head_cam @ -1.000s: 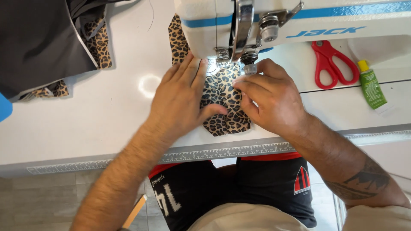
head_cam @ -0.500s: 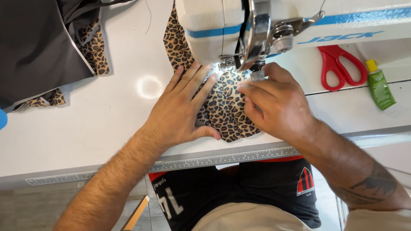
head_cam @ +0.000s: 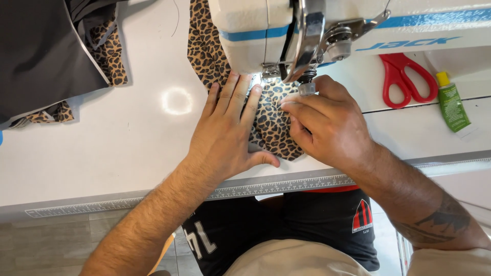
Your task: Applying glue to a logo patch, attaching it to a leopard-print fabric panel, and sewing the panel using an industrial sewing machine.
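A leopard-print fabric piece [head_cam: 271,128] lies on the white table [head_cam: 128,148] and runs under the white sewing machine [head_cam: 266,30]. My left hand [head_cam: 227,130] presses flat on the fabric's left side, fingers spread toward the needle area. My right hand [head_cam: 327,125] rests on the fabric's right side, fingertips pinching its edge just below the presser foot [head_cam: 307,87]. The needle itself is hidden by the machine head.
Red-handled scissors [head_cam: 404,79] and a small green bottle [head_cam: 452,105] lie right of the machine. A pile of black and leopard-print fabric [head_cam: 56,56] sits at the far left. A ruler strip [head_cam: 266,186] runs along the table's front edge.
The fabric has been fed farther back under the machine; less of it shows near the table's front edge. Both hands stay on it beside the presser foot.
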